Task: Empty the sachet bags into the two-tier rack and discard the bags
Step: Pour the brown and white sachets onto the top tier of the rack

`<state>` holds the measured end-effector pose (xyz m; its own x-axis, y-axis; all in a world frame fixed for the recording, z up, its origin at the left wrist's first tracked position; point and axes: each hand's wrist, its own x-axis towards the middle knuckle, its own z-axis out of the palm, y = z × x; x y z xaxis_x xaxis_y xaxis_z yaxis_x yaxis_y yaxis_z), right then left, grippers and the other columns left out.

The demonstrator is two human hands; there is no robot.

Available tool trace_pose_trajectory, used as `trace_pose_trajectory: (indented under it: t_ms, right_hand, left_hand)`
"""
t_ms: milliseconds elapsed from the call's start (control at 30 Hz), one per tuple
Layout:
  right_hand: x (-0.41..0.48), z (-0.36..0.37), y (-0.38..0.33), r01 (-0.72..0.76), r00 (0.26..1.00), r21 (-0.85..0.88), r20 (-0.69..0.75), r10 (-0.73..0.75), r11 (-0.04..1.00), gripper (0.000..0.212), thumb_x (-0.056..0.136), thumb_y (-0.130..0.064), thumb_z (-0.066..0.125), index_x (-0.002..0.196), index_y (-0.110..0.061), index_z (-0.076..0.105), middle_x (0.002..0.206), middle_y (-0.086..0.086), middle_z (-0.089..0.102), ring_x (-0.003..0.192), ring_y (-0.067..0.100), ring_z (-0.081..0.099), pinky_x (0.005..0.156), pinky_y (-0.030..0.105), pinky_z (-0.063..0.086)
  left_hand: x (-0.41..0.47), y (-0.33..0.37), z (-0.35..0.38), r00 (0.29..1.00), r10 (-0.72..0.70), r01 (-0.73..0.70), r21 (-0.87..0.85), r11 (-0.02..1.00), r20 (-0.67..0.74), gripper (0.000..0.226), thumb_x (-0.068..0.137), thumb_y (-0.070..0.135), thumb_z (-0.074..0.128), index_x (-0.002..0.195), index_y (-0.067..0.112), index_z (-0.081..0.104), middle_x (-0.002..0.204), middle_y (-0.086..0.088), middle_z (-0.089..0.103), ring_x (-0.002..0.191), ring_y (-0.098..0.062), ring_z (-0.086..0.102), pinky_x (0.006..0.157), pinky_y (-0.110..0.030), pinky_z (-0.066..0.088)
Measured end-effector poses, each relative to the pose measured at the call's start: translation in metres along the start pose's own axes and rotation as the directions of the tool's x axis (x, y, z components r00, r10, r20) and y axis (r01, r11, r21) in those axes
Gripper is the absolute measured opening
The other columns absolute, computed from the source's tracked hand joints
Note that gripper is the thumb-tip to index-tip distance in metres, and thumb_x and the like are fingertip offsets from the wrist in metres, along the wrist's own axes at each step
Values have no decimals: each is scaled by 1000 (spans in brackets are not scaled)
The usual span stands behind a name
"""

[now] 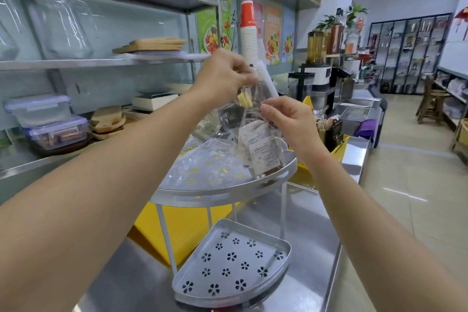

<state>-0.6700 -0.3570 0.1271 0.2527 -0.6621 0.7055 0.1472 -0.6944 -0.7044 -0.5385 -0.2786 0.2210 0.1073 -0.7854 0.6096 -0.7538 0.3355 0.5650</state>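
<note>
Two bare hands hold one clear crinkly plastic bag [229, 121] above the silver metal two-tier rack [222, 191]. The left hand [222, 76], at 12 o'clock from the rack's top tier, pinches the bag's top edge. The right hand [286, 119], at 2 o'clock, pinches its side between thumb and fingertips. White paper sachets [260, 152] with brown contents touch the top tier at its 3 o'clock side; can't tell if they are still bagged. The rack stands on the steel desk [311, 248].

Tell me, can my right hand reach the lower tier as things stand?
Probably yes: the lower tier juts forward, uncovered, below the right hand, though that hand is busy pinching the bag.
</note>
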Motion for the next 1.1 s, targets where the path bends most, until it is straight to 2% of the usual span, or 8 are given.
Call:
trace_pose_trajectory:
  t_ms: [133, 333, 533, 633, 767, 933, 1000, 1100]
  right_hand:
    - [-14, -7, 15, -85, 996, 17, 2, 85, 996, 8, 82, -21, 67, 86, -27, 68, 81, -5, 70, 77, 7, 66, 72, 20, 53]
    - [-29, -24, 34, -300, 945, -7, 134, 298, 954, 14, 84, -26, 63, 94, -22, 71, 92, -5, 74, 90, 11, 68, 79, 28, 51]
    - [-26, -27, 32, -244, 966, -75, 71, 249, 967, 19, 83, -7, 62, 81, -22, 72, 73, -12, 72, 70, -6, 64, 63, 6, 48]
    - [-17, -23, 24, -228, 974, -94, -42, 225, 969, 12, 85, -6, 60, 85, -11, 71, 74, -5, 67, 63, -9, 59, 60, 6, 46]
    - [3, -26, 7, -228, 969, -111, -119, 214, 967, 12, 88, -10, 57, 84, -10, 69, 80, 4, 67, 79, 26, 66, 67, 41, 55]
    - [34, -30, -21, -111, 990, -260, -112, 84, 959, 23, 88, -14, 56, 69, -24, 65, 72, -8, 63, 75, 23, 65, 68, 41, 53]
    - [46, -29, -30, -36, 996, -342, -89, 6, 939, 18, 87, -11, 56, 75, -18, 67, 73, -3, 63, 74, 16, 60, 73, 37, 49]
    - [61, -31, -41, 20, 996, -446, -74, -59, 895, 16, 87, -9, 54, 88, -12, 70, 85, 1, 66, 88, 20, 61, 88, 40, 49]
  left_hand:
    - [5, -2, 2, 996, -39, 34, -61, 998, -83, 13, 78, 17, 72, 82, 5, 71, 91, -14, 72, 98, -23, 66, 80, -27, 49]
    - [11, -1, 9, 992, -49, 39, -86, 996, -117, 8, 77, 15, 73, 76, 8, 71, 85, -12, 71, 96, -24, 66, 80, -28, 48]
    - [14, -5, 7, 993, -66, 52, -138, 989, -98, 9, 77, 17, 73, 71, 12, 70, 73, 7, 67, 68, 3, 59, 53, -3, 44]
    - [15, -9, -2, 991, -60, 41, -158, 987, -120, 7, 77, 19, 73, 72, 15, 70, 69, 5, 65, 67, -3, 60, 67, -13, 49]
    - [15, -14, -14, 976, -140, 96, -246, 965, -166, 12, 77, 20, 73, 66, 21, 68, 70, 8, 66, 77, -7, 63, 85, -34, 48]
    - [15, -19, -29, 933, -285, 175, -417, 892, -219, 12, 79, 19, 72, 68, 21, 66, 77, 2, 69, 82, -14, 65, 73, -33, 52]
    - [14, -20, -33, 920, -329, 195, -478, 856, -213, 10, 80, 19, 71, 71, 20, 66, 82, -2, 69, 85, -16, 65, 76, -39, 56]
    - [13, -22, -37, 905, -366, 195, -554, 809, -217, 10, 80, 18, 70, 71, 19, 65, 80, -1, 70, 88, -17, 67, 81, -43, 56]
